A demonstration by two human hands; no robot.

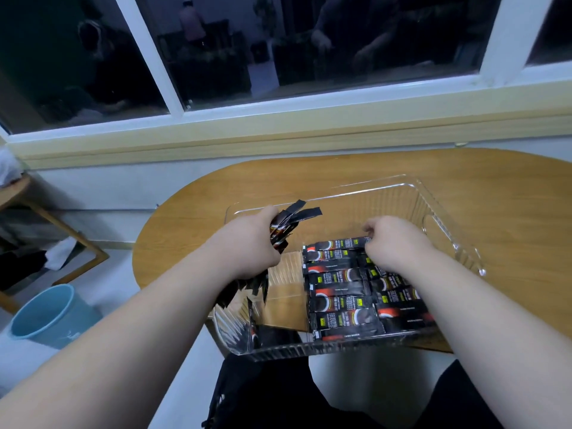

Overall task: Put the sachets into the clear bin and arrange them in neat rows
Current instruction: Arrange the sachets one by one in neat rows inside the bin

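A clear bin [450, 233] stands on a round wooden table [510, 193], overhanging its near edge. Several black sachets [340, 298] lie flat in rows across the bin's right half. My left hand [253, 243] grips a bundle of black sachets [289, 224] over the bin's left side; their ends fan out above and below my fist. My right hand [393, 243] is inside the bin at the far end of the rows, fingers curled down onto the farthest sachet [337, 243]. The bin's left floor is bare.
A window with white frames and a yellow sill [278, 131] runs behind the table. A blue waste bin [49, 317] sits on the floor at the left, beside a wooden stand [77, 239]. My dark-clothed lap [309, 397] is below the table edge.
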